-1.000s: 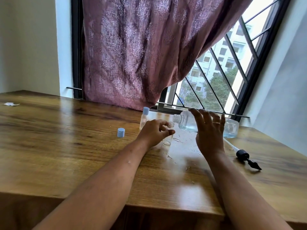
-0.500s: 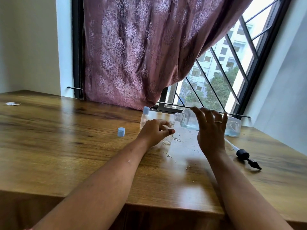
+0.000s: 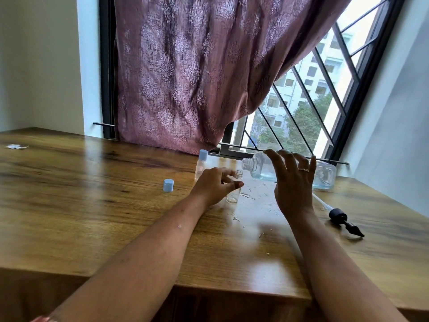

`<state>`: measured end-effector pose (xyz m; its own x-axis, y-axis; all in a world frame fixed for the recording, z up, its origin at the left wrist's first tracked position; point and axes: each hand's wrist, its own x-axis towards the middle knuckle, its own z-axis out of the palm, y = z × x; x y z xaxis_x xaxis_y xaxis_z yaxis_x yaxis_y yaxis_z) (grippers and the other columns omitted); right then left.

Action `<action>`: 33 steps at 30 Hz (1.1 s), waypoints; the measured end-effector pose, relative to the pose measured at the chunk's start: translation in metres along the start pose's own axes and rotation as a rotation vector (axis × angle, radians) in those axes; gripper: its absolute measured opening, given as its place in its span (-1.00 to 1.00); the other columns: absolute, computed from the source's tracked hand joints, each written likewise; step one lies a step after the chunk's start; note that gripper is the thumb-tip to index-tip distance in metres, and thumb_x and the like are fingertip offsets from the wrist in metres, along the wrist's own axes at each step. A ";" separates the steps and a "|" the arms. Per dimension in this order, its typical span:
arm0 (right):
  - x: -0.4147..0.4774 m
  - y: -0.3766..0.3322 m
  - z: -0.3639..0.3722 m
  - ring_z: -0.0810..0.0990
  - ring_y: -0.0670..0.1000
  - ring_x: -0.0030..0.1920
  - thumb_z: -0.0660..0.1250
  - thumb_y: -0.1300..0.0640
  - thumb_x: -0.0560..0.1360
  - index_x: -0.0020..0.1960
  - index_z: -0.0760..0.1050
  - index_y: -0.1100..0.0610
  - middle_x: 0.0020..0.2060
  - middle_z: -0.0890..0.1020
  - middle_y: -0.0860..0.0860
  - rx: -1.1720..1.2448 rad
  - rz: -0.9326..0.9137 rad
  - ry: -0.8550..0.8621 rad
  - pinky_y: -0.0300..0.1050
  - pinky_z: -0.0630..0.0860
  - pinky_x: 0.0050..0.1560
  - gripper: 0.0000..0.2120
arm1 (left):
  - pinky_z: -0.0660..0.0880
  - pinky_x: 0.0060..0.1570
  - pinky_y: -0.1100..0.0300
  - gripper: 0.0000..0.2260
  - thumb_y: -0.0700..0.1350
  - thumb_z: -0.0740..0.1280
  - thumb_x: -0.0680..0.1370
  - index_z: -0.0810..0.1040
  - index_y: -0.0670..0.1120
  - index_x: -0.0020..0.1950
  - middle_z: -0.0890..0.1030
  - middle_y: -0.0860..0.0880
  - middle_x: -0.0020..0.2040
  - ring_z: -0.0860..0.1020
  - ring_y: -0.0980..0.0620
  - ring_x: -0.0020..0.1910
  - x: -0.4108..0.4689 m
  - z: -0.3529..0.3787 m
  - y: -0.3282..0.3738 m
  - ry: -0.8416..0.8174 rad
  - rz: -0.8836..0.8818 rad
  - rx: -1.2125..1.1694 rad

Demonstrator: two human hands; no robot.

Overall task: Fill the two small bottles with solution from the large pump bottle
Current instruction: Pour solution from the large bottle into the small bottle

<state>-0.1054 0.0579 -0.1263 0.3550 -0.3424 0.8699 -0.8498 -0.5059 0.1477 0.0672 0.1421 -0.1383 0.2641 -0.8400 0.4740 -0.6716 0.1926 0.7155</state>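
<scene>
The left forearm reaches in from the lower left across the table point(image 3: 92, 217); the left hand point(image 3: 214, 185) lies low on the wood, its thumb and fingers point(image 3: 235, 184) curled round the open small bottle point(image 3: 234, 194), pinching it about its middle. This bottle is clear, uncapped and leaning, its threaded neck up and away from the person, its base on or just above the table; I cannot tell whether it holds liquid.

The right forearm rises from the lower right; the right hand point(image 3: 293, 182) stands with its back to the camera, a ring point(image 3: 303, 170) on one finger, the fingers spread apart and arched over the large pump bottle point(image 3: 257, 168); whether they clamp it cannot be told, since the thumb and palm are hidden. The large bottle lies nearly on its side, its open neck pointing left, just above and beside the small bottle's mouth; a shallow pool of bluish solution sits along its lower wall.

Behind the left hand the capped small bottle point(image 3: 201, 167) stands upright; a loose blue cap point(image 3: 168, 185) sits to the left; the black pump head point(image 3: 343, 220) lies to the right; droplets point(image 3: 247, 196) spot the wood between the hands.
</scene>
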 end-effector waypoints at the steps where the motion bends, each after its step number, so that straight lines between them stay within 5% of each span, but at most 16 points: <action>1: 0.000 0.000 0.000 0.41 0.22 0.24 0.07 0.50 0.26 0.39 0.23 -0.10 0.22 0.49 0.04 0.001 0.000 0.000 0.31 0.05 0.42 -0.19 | 0.51 0.07 0.16 -0.58 0.06 0.41 0.45 0.54 -0.12 0.23 0.67 -0.11 0.05 0.62 0.01 0.01 0.000 0.000 0.000 0.000 -0.001 0.000; 9: 0.000 0.000 0.001 0.42 0.22 0.23 0.17 0.52 0.25 0.39 0.21 -0.11 0.21 0.49 0.04 -0.014 -0.022 0.019 0.31 0.05 0.41 -0.16 | 0.50 0.04 0.20 -0.60 0.06 0.41 0.45 0.55 -0.11 0.22 0.68 -0.11 0.02 0.62 0.03 -0.02 0.000 0.000 -0.001 0.008 0.002 0.000; 27: 0.000 0.000 0.000 0.40 0.21 0.24 -0.09 0.42 0.31 0.38 0.23 -0.11 0.20 0.50 0.05 -0.020 -0.022 0.043 0.32 0.04 0.42 -0.27 | 0.50 0.07 0.17 -0.60 0.05 0.42 0.45 0.55 -0.10 0.22 0.67 -0.11 0.04 0.62 0.02 0.01 -0.001 0.000 -0.001 0.012 0.006 -0.003; 33: 0.001 0.000 0.001 0.43 0.23 0.23 0.03 0.50 0.29 0.37 0.25 -0.11 0.20 0.51 0.06 -0.035 -0.033 0.048 0.31 0.04 0.42 -0.22 | 0.50 0.06 0.17 -0.59 0.06 0.41 0.46 0.54 -0.09 0.23 0.67 -0.12 0.05 0.61 0.02 0.02 -0.001 0.000 -0.001 0.010 0.006 0.001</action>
<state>-0.1048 0.0572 -0.1261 0.3648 -0.2874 0.8856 -0.8514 -0.4881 0.1923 0.0676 0.1426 -0.1389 0.2673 -0.8335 0.4835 -0.6739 0.1970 0.7121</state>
